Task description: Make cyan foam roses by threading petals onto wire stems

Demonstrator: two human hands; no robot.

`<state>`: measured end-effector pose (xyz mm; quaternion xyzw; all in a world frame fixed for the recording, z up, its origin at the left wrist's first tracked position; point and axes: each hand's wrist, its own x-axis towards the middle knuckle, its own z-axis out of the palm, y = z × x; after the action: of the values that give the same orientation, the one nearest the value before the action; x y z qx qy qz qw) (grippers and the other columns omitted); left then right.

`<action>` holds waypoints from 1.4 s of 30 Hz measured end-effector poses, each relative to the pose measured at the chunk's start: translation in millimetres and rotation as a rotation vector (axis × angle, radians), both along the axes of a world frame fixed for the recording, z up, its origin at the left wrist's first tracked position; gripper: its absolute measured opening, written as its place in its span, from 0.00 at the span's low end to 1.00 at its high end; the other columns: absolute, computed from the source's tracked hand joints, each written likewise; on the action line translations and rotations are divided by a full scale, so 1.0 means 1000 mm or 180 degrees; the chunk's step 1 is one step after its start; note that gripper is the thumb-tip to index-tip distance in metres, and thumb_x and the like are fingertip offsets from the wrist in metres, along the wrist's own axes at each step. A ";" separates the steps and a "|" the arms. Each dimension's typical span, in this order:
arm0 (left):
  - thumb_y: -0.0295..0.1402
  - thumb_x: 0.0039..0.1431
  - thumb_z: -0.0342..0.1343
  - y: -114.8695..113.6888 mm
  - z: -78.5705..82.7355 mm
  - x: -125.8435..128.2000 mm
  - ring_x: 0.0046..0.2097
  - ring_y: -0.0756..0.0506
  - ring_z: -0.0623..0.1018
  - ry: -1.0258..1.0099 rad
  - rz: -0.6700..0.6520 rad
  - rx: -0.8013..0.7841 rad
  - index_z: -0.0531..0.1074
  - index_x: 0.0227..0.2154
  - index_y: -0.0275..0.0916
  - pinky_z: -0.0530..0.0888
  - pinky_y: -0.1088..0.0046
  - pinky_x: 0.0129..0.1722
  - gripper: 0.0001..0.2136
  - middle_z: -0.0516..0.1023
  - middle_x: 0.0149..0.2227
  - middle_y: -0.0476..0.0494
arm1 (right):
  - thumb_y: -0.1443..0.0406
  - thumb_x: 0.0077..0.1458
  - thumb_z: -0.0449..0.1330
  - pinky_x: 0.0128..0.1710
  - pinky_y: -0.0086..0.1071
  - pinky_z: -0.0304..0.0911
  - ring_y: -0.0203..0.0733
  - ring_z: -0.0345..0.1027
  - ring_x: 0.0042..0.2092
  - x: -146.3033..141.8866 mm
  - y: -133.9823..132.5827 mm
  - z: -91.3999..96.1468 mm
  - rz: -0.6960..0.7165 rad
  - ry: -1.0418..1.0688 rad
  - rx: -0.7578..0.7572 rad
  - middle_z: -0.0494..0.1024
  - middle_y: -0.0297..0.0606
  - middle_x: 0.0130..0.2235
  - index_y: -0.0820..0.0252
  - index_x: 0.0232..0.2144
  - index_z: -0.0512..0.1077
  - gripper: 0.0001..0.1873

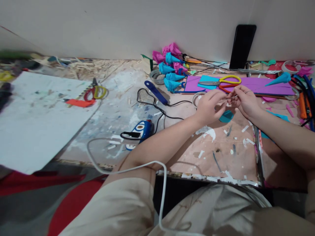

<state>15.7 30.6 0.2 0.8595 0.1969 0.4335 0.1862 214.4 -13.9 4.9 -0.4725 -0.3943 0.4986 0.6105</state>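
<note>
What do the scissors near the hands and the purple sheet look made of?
Scissors: grey blades, likely steel, given the metallic look; yellow and red handles, probably plastic, smooth and evenly coloured. Purple sheet: matte, flat; paper or thin foam.

The thin thing [231,97] pinched between the left hand [210,106] and right hand [246,101] is too fine to identify, and the left hand partly hides a pale ring [194,99] behind it. Far left of the hands, a green thing [14,54] is blurred and a paper sheet [44,131] leaves the picture; to their right, blue strands [309,84] are cut off too.
</note>
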 end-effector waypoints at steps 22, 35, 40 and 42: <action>0.27 0.59 0.56 -0.001 -0.009 0.006 0.42 0.42 0.82 0.1066 -0.0334 -0.0776 0.70 0.48 0.40 0.74 0.67 0.42 0.14 0.84 0.44 0.40 | 0.62 0.39 0.85 0.39 0.20 0.78 0.31 0.80 0.40 0.026 0.007 -0.007 -0.0337 0.0745 0.0100 0.82 0.26 0.38 0.50 0.34 0.69 0.29; 0.26 0.52 0.66 0.024 -0.028 0.012 0.46 0.46 0.84 -0.0649 -0.0748 -0.2389 0.67 0.53 0.41 0.81 0.71 0.45 0.25 0.79 0.55 0.39 | 0.54 0.32 0.89 0.25 0.24 0.72 0.33 0.77 0.25 -0.002 -0.012 0.015 0.1266 0.0057 -0.0135 0.86 0.35 0.29 0.58 0.29 0.71 0.34; 0.24 0.54 0.65 0.033 -0.033 0.014 0.47 0.47 0.85 -0.1089 -0.0558 -0.2543 0.67 0.53 0.42 0.81 0.72 0.47 0.24 0.82 0.49 0.44 | 0.53 0.31 0.89 0.12 0.22 0.56 0.30 0.66 0.16 -0.007 -0.013 0.018 0.0535 -0.0238 -0.0330 0.84 0.34 0.24 0.58 0.29 0.73 0.33; 0.25 0.55 0.66 0.033 -0.033 0.014 0.46 0.47 0.85 -0.1168 -0.0568 -0.2524 0.68 0.53 0.41 0.81 0.72 0.47 0.23 0.82 0.46 0.44 | 0.53 0.31 0.88 0.10 0.23 0.53 0.30 0.62 0.15 -0.007 -0.012 0.018 0.0327 -0.0368 -0.0325 0.82 0.32 0.22 0.57 0.29 0.74 0.32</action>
<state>30.0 63.7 -32.6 0.6441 0.2367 0.4520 0.5699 207.0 -26.3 23.3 -0.5102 -0.4267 0.5206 0.5354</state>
